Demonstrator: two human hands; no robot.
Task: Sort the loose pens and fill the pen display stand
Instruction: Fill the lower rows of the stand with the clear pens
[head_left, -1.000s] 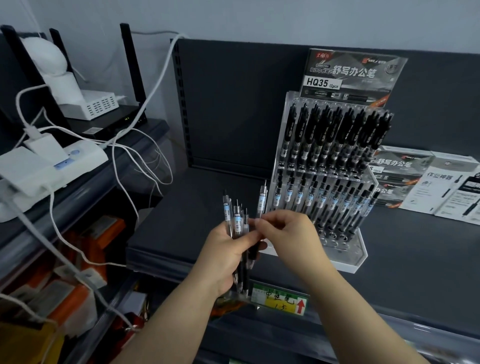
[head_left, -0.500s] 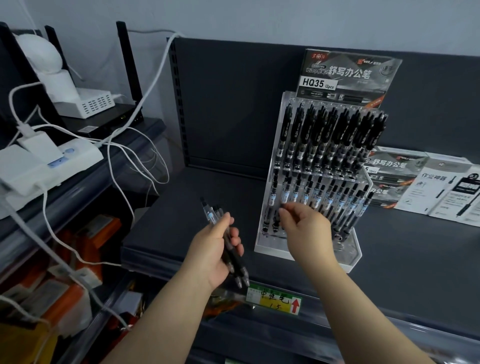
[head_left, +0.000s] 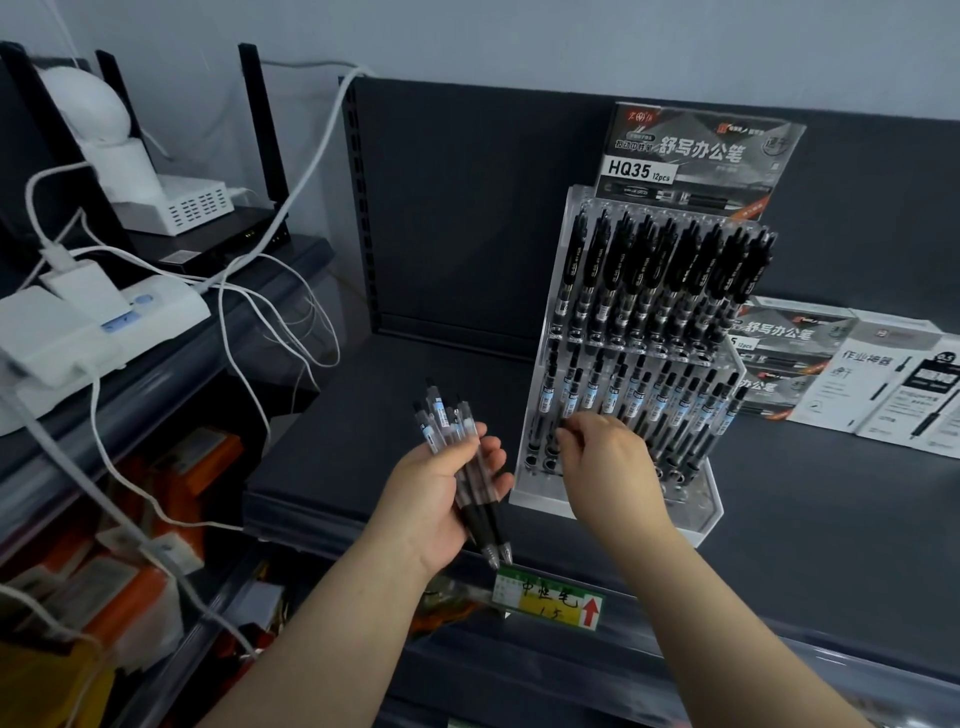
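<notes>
A clear acrylic pen display stand (head_left: 613, 506) stands on the dark shelf (head_left: 831, 519). Black pens fill its upper tier, and clear pens with blue labels fill most of its lower tier. My left hand (head_left: 441, 499) grips a bundle of loose clear pens (head_left: 457, 447), tips pointing down toward the shelf edge. My right hand (head_left: 605, 457) is at the lower left of the stand, its fingertips pinching a pen (head_left: 563, 415) that stands in a lower-tier slot. My right hand hides part of the lower row.
Pen boxes (head_left: 857, 374) lie flat on the shelf right of the stand. A price label (head_left: 550, 597) hangs on the shelf's front edge. To the left a lower shelf carries white devices (head_left: 93, 322), a black router (head_left: 218, 244) and loose white cables (head_left: 260, 312).
My right hand took one pen from the bundle and carried it right to the stand's lower left slots. My left hand lowered the bundle and tilted it leftward.
</notes>
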